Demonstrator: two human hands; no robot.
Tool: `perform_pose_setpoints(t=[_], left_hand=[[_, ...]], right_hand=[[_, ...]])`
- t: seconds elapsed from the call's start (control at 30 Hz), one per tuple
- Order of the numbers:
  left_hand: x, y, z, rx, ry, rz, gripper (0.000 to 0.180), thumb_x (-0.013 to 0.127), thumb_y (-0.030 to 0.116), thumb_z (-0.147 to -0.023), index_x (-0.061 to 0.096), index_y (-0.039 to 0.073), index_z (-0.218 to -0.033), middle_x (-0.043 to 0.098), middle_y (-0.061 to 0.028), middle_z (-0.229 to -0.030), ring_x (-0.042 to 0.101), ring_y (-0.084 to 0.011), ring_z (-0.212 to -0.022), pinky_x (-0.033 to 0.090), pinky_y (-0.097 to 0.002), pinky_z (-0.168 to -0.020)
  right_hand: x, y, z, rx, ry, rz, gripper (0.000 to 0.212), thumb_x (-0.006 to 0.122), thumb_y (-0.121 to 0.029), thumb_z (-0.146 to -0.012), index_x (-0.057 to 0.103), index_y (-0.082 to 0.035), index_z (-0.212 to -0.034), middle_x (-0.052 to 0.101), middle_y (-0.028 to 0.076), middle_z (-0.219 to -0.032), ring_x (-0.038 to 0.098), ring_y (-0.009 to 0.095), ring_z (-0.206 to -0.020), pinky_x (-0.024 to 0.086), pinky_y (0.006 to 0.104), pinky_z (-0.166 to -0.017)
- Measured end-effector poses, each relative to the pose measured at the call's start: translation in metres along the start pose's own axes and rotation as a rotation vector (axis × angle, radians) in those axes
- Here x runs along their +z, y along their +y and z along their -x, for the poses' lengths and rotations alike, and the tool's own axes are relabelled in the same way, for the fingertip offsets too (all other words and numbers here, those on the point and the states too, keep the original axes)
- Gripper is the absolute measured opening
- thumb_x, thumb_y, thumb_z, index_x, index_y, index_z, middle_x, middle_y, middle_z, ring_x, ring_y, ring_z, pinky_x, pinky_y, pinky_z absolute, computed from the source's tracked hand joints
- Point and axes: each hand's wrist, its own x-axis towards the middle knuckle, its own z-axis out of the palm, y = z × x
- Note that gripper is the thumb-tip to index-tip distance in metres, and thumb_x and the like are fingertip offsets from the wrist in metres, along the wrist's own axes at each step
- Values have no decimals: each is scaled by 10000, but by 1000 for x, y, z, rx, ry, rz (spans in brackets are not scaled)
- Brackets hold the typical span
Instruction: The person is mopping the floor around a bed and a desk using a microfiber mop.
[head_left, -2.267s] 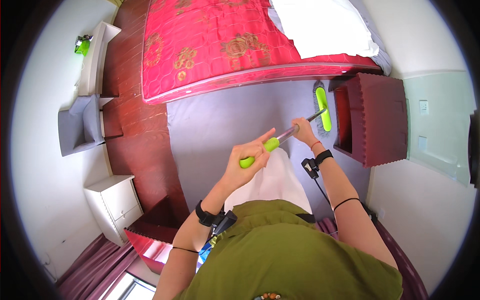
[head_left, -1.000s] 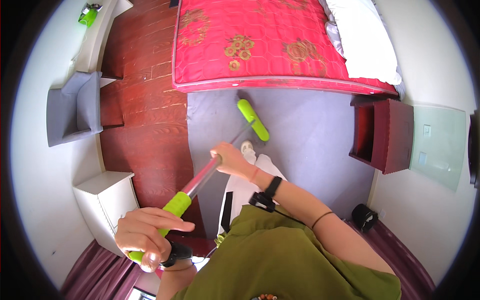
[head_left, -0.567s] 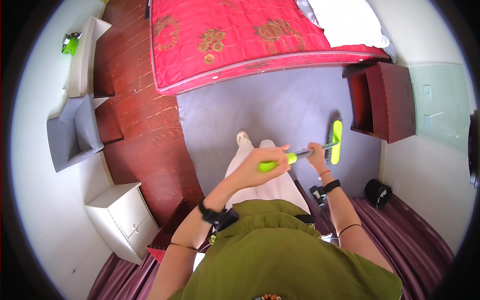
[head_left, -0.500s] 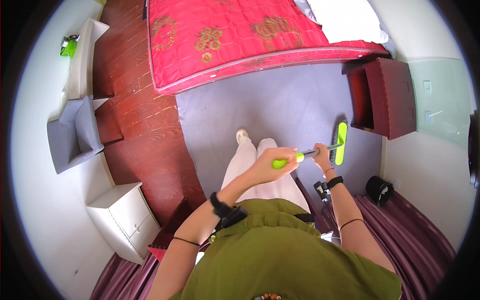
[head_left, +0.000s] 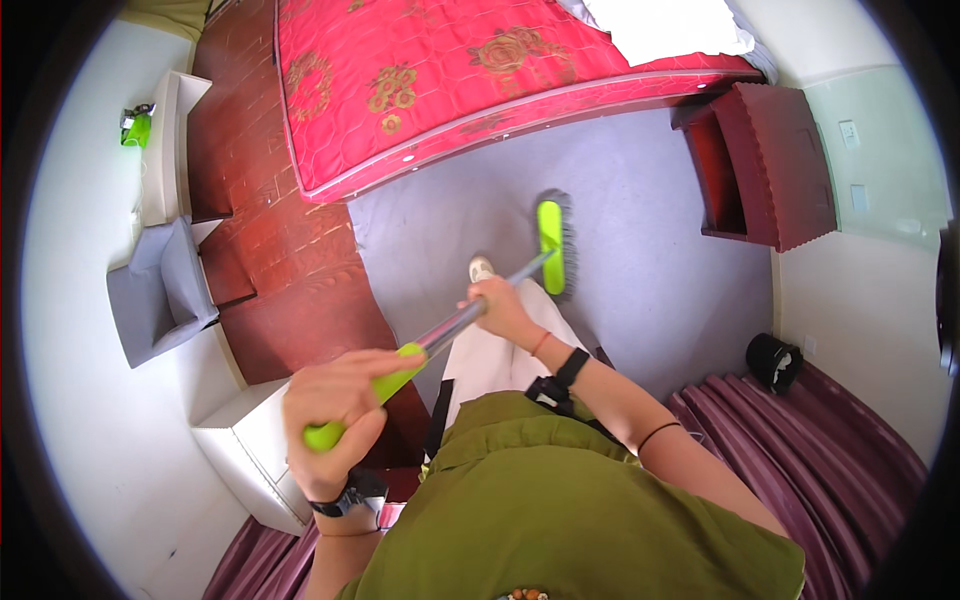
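Both my hands hold a broom [head_left: 551,245] with a bright green head, grey bristles and a grey metal pole. My left hand [head_left: 335,410] wraps the green grip at the pole's upper end, low and to the left. Farther down the pole, my right hand [head_left: 499,308] is closed around the metal shaft in front of my legs. The broom head lies on the grey floor covering [head_left: 640,215], just right of my shoe [head_left: 481,268], its bristles toward the right.
A bed with a red flowered mattress [head_left: 440,90] spans the far side. At right stand a dark red nightstand [head_left: 775,165] and a black bin [head_left: 773,362]. Left are a grey chair [head_left: 165,290], a white cabinet [head_left: 245,450] and reddish wood flooring [head_left: 290,300]. Purple curtains [head_left: 780,450] hang nearby.
The broom head has swung left from near the nightstand to beside my shoe. My left hand has moved left and nearer my body; my right hand has moved left too, both still gripping.
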Motion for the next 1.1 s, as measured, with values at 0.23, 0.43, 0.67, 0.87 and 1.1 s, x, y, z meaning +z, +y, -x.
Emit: perform_pose_setpoints(t=[0.23, 0.43, 0.67, 0.87, 1.1], left_hand=[[-5, 34, 15, 376, -195, -10, 323, 647, 95, -695, 445, 87, -443, 427, 4, -421, 676, -321, -693, 521, -355, -651], [27, 2, -8, 377, -620, 292, 330, 634, 128, -774, 473, 96, -488, 497, 11, -496, 667, -325, -805, 507, -405, -712], [149, -113, -40, 53, -649, 307, 212, 597, -7, -778, 455, 7, -621, 494, -45, -604, 529, -174, -628, 335, -414, -1028], [212, -177, -4, -95, -662, 309, 220, 599, -9, -787, 425, 6, -654, 513, -56, -667, 524, -177, -648, 280, -427, -1077], [81, -178, 17, -12, -596, 239, 173, 610, -11, -772, 466, -12, -677, 475, -74, -616, 458, -171, -553, 296, -431, -1067]], right_hand=[[-21, -58, 11, 1, -94, -121, 277, 666, -131, -706, 437, -40, -580, 512, 132, -598, 490, 323, -648, 379, 398, -584], [-95, -44, 72, 177, 84, 125, 210, 680, -172, -715, 523, -49, -650, 501, 130, -618, 490, 341, -663, 390, 404, -588], [-179, 118, 167, 506, 160, 452, 302, 741, -201, -644, 491, -37, -597, 515, 132, -585, 517, 346, -588, 408, 390, -539], [-180, 198, 227, 572, 93, 500, 200, 688, -199, -635, 539, -66, -621, 565, 143, -682, 533, 362, -743, 431, 427, -657], [-69, 157, 165, 465, 43, 528, 110, 611, -89, -582, 580, -91, -688, 587, 134, -743, 529, 363, -797, 446, 433, -692]])
